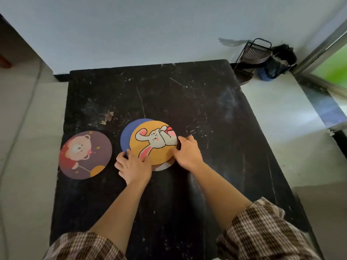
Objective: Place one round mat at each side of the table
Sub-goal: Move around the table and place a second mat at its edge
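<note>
A small pile of round mats sits near the middle of the black surface (187, 102), and everything here is easiest placed against that pile. The top one, a yellow mat with a rabbit (152, 143), lies askew over a blue mat (125, 136), and a pale edge of another mat (163, 167) peeks out on the pile's near side. To the left of the pile, close to the surface's left edge, a purple mat with a bear (85, 154) lies flat on its own, so that side looks served.

The right hand (187, 152) has its grip closed on the yellow mat's right rim, thumb on top and fingers curled around the edge, which looks slightly lifted. The left hand (134, 166) rests at the pile's near-left corner, fingers spread and pressing on the mats rather than pinching anything; it seems to be steadying the pile.

The step in hand, I judge, is peeling the yellow mat off. Next it wants lifting clear without dragging the blue one, then carrying to a bare side, perhaps right of the pile or beyond it.
</note>
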Action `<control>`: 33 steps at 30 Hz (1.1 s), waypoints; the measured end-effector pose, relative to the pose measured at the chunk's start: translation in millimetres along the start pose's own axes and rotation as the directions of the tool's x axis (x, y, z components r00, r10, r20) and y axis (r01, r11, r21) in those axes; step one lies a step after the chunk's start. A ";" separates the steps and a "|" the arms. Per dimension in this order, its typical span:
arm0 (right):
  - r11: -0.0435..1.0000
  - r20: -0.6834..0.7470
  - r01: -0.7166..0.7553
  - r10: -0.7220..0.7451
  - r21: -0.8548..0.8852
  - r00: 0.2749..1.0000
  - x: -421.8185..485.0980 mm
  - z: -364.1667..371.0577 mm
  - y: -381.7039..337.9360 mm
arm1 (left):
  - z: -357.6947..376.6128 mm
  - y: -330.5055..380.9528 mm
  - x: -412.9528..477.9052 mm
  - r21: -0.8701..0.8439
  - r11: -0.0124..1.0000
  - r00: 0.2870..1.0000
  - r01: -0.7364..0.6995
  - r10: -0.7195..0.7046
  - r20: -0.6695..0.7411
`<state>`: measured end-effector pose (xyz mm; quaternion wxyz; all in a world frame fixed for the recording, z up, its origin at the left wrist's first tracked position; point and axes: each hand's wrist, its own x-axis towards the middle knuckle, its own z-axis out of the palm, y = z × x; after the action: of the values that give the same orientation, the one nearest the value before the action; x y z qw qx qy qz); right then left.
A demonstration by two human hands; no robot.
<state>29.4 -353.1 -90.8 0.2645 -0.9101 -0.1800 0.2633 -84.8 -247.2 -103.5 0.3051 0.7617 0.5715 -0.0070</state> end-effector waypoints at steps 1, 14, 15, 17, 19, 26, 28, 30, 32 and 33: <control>1.000 0.003 0.001 -0.001 0.007 1.000 4.1 0.1 -1.7 | 1.3 0.2 -0.7 -0.008 1.000 1.000 0.003 -0.003 -0.004; 0.910 -0.009 -0.153 0.169 0.386 0.986 19.5 -10.2 -16.6 | -13.5 3.4 -7.3 -0.462 0.887 0.999 0.001 0.024 0.048; 0.880 0.038 -0.187 0.190 0.436 0.981 17.5 -13.2 -15.9 | -15.8 2.3 -7.5 -0.493 0.870 0.998 0.022 0.011 0.063; 0.787 0.126 -0.259 0.228 0.560 0.966 11.1 -18.6 -11.4 | -20.0 -0.3 -7.9 -0.528 0.845 0.994 0.090 -0.039 0.106; 0.700 0.190 -0.313 0.251 0.641 0.949 -0.3 -24.5 -5.2 | -24.1 -2.8 -10.4 -0.589 0.767 0.964 0.255 -0.156 0.215; 0.480 0.296 -0.403 0.286 0.779 0.911 -78.3 -22.3 31.5 | -26.2 -25.8 -64.3 -0.620 0.593 0.775 0.514 -0.011 0.632; 0.435 0.323 -0.423 0.287 0.795 0.902 -104.5 -15.9 44.0 | -25.0 -30.7 -78.2 -0.616 0.616 0.765 0.491 0.034 0.644; 0.436 0.355 -0.447 0.279 0.781 0.892 -126.0 -13.6 56.6 | -26.7 -34.5 -87.4 -0.596 0.674 0.767 0.438 0.065 0.638; 0.467 0.353 -0.455 0.293 0.758 0.888 -139.5 -17.7 66.9 | -29.2 -40.8 -92.3 -0.564 0.739 0.754 0.368 0.118 0.647; 0.480 0.336 -0.454 0.315 0.751 0.888 -143.5 -21.4 70.8 | -31.5 -44.2 -93.6 -0.543 0.771 0.740 0.331 0.145 0.657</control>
<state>-59.3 -484.7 -61.0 0.5705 -0.6791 0.1507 0.4366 -166.6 -306.3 -64.4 0.7233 0.5285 0.4322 -0.1032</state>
